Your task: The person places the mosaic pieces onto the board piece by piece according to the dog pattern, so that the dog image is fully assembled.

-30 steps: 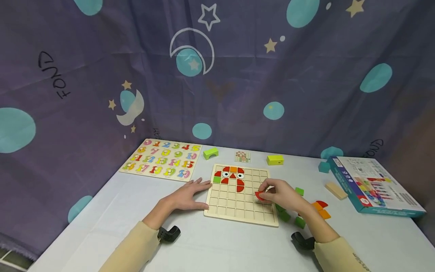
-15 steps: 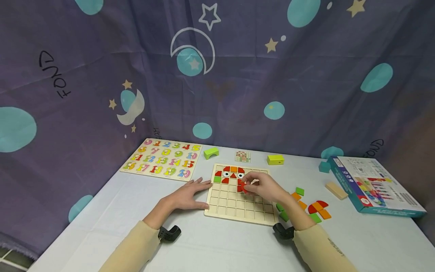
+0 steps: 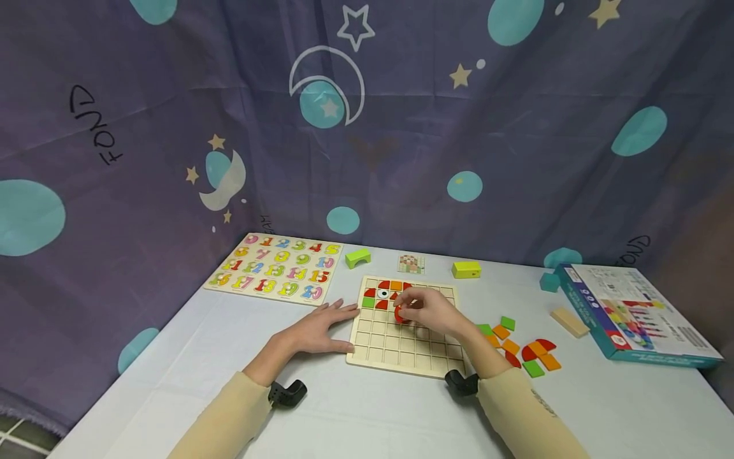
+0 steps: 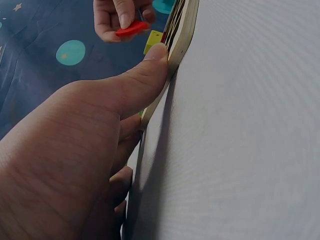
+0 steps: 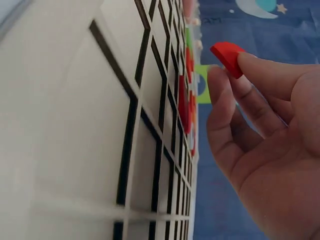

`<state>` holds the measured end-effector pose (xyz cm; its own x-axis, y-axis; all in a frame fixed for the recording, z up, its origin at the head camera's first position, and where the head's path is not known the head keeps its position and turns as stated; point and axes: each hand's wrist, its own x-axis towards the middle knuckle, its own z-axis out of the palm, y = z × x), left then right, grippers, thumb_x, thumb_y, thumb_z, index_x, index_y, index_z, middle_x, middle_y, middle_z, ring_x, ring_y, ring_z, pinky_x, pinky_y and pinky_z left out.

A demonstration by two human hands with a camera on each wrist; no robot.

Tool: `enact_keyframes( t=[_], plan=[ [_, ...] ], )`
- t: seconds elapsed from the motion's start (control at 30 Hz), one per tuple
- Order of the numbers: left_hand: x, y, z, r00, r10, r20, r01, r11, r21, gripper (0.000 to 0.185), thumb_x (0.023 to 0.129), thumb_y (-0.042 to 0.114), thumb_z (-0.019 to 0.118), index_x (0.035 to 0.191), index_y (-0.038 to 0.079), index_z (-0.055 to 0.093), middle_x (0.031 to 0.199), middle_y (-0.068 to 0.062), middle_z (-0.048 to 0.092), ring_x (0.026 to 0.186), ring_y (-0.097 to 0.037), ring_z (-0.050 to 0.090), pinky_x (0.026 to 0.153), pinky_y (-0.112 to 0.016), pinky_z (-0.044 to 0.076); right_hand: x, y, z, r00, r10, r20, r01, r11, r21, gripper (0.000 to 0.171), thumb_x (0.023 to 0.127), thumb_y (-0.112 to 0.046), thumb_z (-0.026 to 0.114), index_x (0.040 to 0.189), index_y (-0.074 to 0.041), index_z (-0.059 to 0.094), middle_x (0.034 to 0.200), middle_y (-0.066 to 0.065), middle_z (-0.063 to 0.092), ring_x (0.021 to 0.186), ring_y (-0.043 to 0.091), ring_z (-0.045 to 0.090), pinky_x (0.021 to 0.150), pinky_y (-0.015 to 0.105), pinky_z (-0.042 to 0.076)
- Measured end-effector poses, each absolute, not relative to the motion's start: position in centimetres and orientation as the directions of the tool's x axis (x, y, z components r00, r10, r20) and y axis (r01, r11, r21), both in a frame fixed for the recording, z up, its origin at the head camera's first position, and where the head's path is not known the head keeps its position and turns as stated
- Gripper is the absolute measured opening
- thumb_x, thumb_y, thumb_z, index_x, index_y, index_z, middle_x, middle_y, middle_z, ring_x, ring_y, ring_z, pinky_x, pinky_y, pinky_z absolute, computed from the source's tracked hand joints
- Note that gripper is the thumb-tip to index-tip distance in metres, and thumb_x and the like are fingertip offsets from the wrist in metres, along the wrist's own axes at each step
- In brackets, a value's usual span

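Right hand (image 3: 427, 310) pinching red curved piece (image 3: 400, 313) between fingertips, just above upper rows of wooden grid board (image 3: 401, 354). Left hand (image 3: 317, 329) flat on bench (image 3: 355, 414), fingers relaxed, thumb touching board's left edge. Loose green, orange, red pieces (image 3: 524, 354) right of board. Number puzzle (image 3: 274, 275) far left; box (image 3: 627, 313) far right.

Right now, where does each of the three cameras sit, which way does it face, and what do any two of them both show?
Head: worn high, facing forward and down at the grid board on the table; both forearms and hands show.
Left wrist: low behind the left hand, looking along the board's edge; thumb against it.
Right wrist: beside the right hand, looking across the board's grid; fingers pinch a red piece.
Shared: all three show the board and the red piece.
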<state>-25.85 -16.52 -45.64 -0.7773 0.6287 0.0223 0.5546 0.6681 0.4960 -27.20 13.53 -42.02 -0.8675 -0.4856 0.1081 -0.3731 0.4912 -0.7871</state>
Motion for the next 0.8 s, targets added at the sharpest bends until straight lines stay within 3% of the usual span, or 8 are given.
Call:
enact_keyframes(
  t=[0.27, 0.5, 0.8],
  plan=[
    [-25.9, -16.6, -45.8, -0.78, 0.625, 0.027, 0.553, 0.669, 0.498, 0.079, 0.087, 0.049, 0.075, 0.154, 0.018, 0.046, 0.161, 0.004, 0.036, 0.152, -0.03, 0.018, 0.122, -0.051, 0.012, -28.0, 12.1, -42.2, -0.869, -0.489, 0.077, -0.362, 0.523, -0.772, 0.012, 0.093, -0.007, 0.072, 0.105, -0.006, 0.073, 0.09, 0.002, 0.065, 0.077, 0.018, 0.059, 0.067, 0.03, 0.05],
    [-26.0, -16.7, -45.9, -0.781, 0.624, 0.023, 0.552, 0.672, 0.494, 0.08, 0.087, 0.052, 0.074, 0.154, 0.018, 0.046, 0.161, 0.004, 0.035, 0.152, -0.03, 0.018, 0.122, -0.051, 0.012, -28.7, 11.0, -42.2, -0.86, -0.507, 0.059, -0.378, 0.556, -0.74, 0.016, 0.092, -0.004, 0.071, 0.107, -0.004, 0.075, 0.099, 0.0, 0.07, 0.084, 0.018, 0.058, 0.068, 0.031, 0.051],
    [-26.0, -16.7, -45.9, -0.779, 0.626, 0.03, 0.554, 0.665, 0.501, 0.08, 0.087, 0.052, 0.074, 0.154, 0.018, 0.046, 0.161, 0.004, 0.036, 0.152, -0.03, 0.018, 0.122, -0.052, 0.012, -29.4, 9.9, -42.4, -0.861, -0.508, 0.035, -0.38, 0.594, -0.71, 0.012, 0.093, -0.003, 0.071, 0.103, -0.007, 0.075, 0.093, 0.0, 0.069, 0.076, 0.014, 0.057, 0.065, 0.028, 0.05]
  ],
)
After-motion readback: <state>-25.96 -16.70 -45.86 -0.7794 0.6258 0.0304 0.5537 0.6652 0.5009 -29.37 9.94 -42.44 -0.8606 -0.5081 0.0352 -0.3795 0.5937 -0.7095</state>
